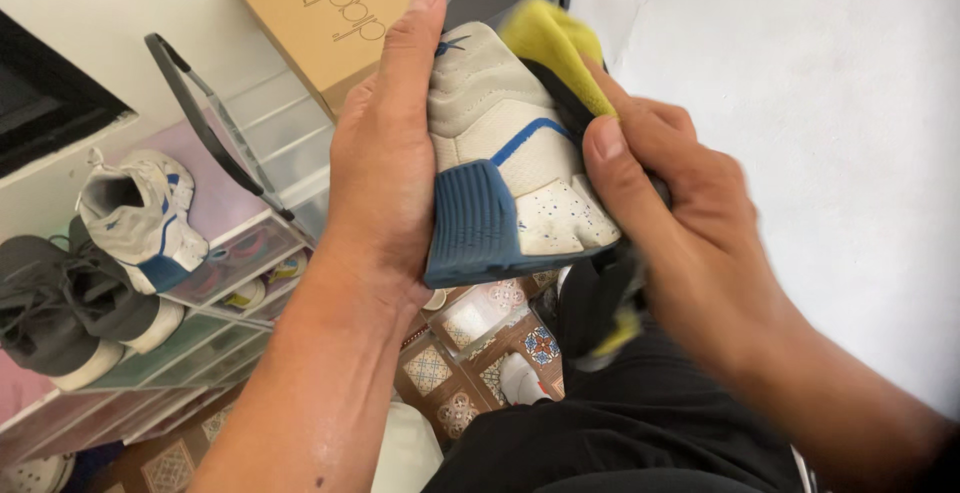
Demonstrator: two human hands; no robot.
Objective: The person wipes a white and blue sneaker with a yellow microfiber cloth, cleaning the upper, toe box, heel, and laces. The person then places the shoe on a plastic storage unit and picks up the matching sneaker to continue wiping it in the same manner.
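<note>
My left hand (pixel 385 168) grips a white sneaker (pixel 520 168) with blue trim and a blue ribbed sole edge, held up in the middle of the view. Small dark specks dot its white side. My right hand (pixel 665 203) holds a yellow and black cloth (pixel 555 43) pressed against the shoe's right side, thumb on the white rubber. The cloth's loose end hangs blurred below the shoe.
A matching white and blue sneaker (pixel 145 218) and a dark grey pair (pixel 60 303) sit on stacked clear shoe boxes (pixel 235 263) at left. A brown cardboard box (pixel 325 13) lies on top. Patterned floor tiles (pixel 470 353) show below; a white wall (pixel 820 103) fills the right.
</note>
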